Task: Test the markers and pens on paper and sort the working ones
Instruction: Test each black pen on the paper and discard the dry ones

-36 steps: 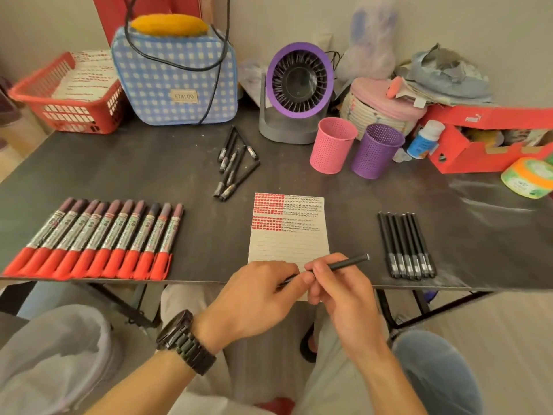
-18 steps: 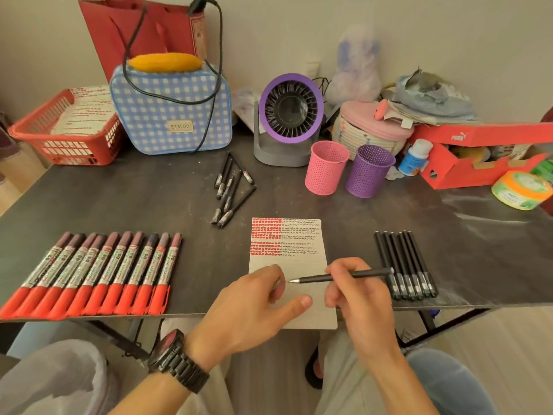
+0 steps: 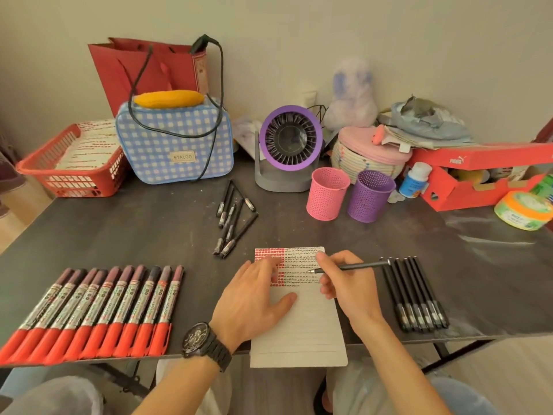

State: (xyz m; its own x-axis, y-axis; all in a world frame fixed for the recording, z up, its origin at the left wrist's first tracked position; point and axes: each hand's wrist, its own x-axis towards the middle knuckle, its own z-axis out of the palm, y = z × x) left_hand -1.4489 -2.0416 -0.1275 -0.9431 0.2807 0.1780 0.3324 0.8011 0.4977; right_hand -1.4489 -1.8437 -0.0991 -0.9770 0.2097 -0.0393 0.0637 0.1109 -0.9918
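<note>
The black pen (image 3: 354, 267) lies nearly level above the upper half of the paper (image 3: 299, 330), its tip pointing to nine o'clock over the rows of small black scribbles. Whether the tip touches the sheet cannot be told. The right hand (image 3: 348, 287) pinches the pen near its tip, fingers (image 3: 326, 258) curled round the barrel, with the pen's back end reaching out to three o'clock. The left hand (image 3: 254, 299) lies flat on the paper's left side, its fingers (image 3: 270, 268) straight and slightly spread over the red marks and the thumb stretched across the blank lines. A dark watch (image 3: 206, 342) sits on that wrist.

The paper rests at the near edge of the bench (image 3: 119, 229), and its lower end hangs past the edge. At three o'clock from the paper, a row of black pens (image 3: 416, 295) lies side by side. At nine o'clock, the red markers (image 3: 98, 310) lie in a tight row with their red ends toward the person. At eleven o'clock, some loose black pens (image 3: 233, 223) lie in an untidy heap. Toward one o'clock a pink cup (image 3: 327, 193) and a purple cup (image 3: 369, 196) stand upright, just beside each other. Behind them is a purple-rimmed fan (image 3: 288, 145). A blue checked bag (image 3: 173, 145) and a red basket (image 3: 71, 172) sit further back toward ten o'clock, and a red shoebox (image 3: 478, 181) sits toward two o'clock.
</note>
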